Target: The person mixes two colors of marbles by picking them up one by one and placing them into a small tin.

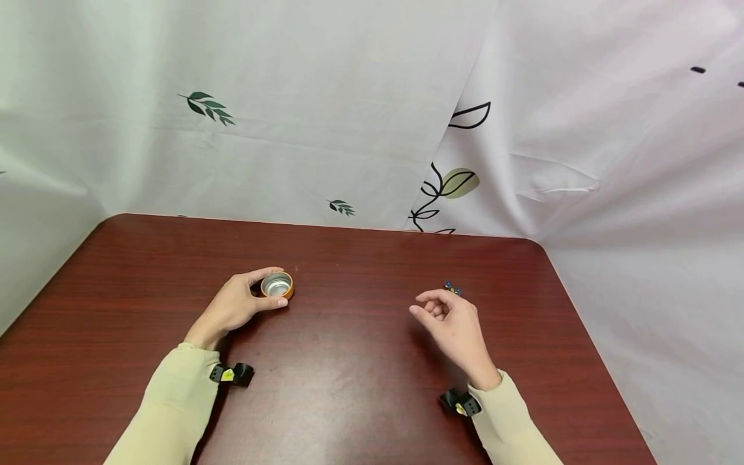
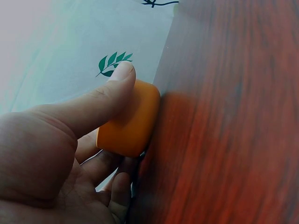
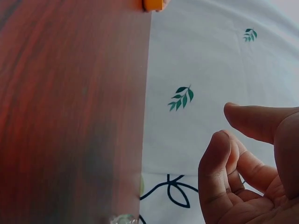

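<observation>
A small round tin (image 1: 277, 286), orange outside and silvery inside, has its open top facing up on the left half of the table. My left hand (image 1: 234, 305) grips it between the thumb and the fingers. In the left wrist view the orange wall of the tin (image 2: 133, 119) sits close against the tabletop, the thumb across its side. Over the right half of the table is my right hand (image 1: 456, 326), fingers loosely bent, thumb apart from the fingertips, nothing between them. Just beyond its knuckles lies a small shiny blue thing (image 1: 452, 288), partly hidden by the hand.
The dark red wooden table (image 1: 349, 368) has rounded far corners. White cloth (image 1: 325, 129) with leaf prints hangs behind its far edge and along the sides. In the right wrist view, a clear shiny piece (image 3: 124, 219) shows at the bottom edge.
</observation>
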Available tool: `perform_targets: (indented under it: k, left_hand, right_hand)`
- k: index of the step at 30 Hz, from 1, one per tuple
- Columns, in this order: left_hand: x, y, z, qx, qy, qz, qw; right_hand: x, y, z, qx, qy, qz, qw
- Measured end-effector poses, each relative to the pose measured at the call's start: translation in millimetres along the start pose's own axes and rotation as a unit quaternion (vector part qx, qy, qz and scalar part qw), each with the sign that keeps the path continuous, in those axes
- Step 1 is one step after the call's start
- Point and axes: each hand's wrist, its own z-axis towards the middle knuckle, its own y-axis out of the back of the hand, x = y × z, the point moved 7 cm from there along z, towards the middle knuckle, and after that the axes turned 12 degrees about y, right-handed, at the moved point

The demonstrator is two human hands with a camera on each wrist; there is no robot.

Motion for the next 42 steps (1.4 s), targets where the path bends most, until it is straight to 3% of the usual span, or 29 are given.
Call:
perform_targets:
  k: [10,18,33,42]
  left_hand:
    - [-0.2,-0.6,-0.4,0.003,0.004,-0.001,1.0000]
    - [-0.6,-0.7,0.2,0.002,0.000,-0.004,1.0000]
    - [-1.3,-0.3,1.1,0.008,0.003,-0.008,0.9999]
    - [-0.3,-1.1,1.8,0.005,0.000,-0.014,0.9999]
  right_hand:
    - [-10.8,10.9,-8.9,-0.001,-0.023,-0.016,1.000]
    - [-20.5,15.9,-12.3,0.023,-0.036,-0.044,0.998]
    - [-35.2,27.6,-11.8,0.038,-0.067,-0.158,0.984]
    - [-45.2,29.9,-14.8,0.044,-0.090,-0.176,0.979]
